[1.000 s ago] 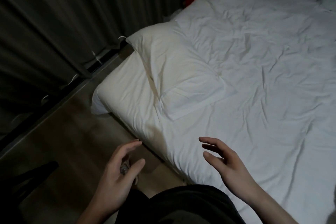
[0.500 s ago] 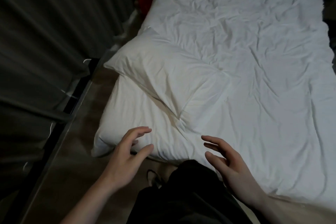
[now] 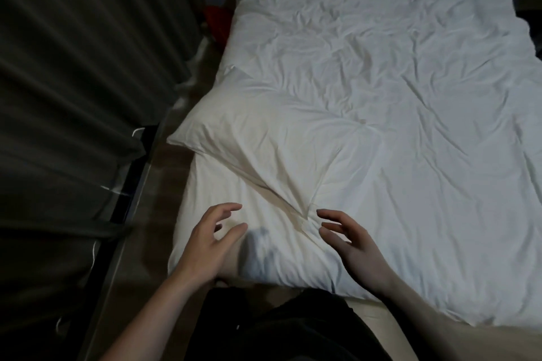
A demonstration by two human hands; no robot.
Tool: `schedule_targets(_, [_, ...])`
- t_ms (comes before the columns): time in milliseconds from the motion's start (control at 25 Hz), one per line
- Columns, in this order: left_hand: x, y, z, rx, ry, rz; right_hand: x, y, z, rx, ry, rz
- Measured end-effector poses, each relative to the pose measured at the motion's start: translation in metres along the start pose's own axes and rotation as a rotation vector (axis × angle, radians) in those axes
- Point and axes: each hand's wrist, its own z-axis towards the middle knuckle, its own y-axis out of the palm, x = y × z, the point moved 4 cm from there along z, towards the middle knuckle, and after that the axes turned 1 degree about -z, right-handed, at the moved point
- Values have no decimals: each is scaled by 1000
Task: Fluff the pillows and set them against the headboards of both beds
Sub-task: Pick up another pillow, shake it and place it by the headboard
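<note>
Since the earlier frames both hands have come forward over the near end of the bed: the left hand [image 3: 209, 239], which hung over the floor a second ago, now hovers above the duvet [image 3: 396, 126] near its near left corner, and the right hand [image 3: 350, 239] hovers just beside the pillow's near corner. Both have fingers spread and loosely bent, grasping nothing. The white pillow [image 3: 264, 143] lies flat and askew along the bed's left edge.
</note>
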Motion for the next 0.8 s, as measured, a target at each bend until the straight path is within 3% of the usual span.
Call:
schedule_targets(360, [-71, -93, 202, -187, -56, 179, 24, 87, 106, 274, 119, 38])
schedule_targets(520, [-106, -126, 298, -223, -77, 365, 46, 125, 151, 431, 217, 35])
schedule_targets(800, [-149, -168, 432, -160, -91, 783, 80, 126, 217, 583, 278, -351])
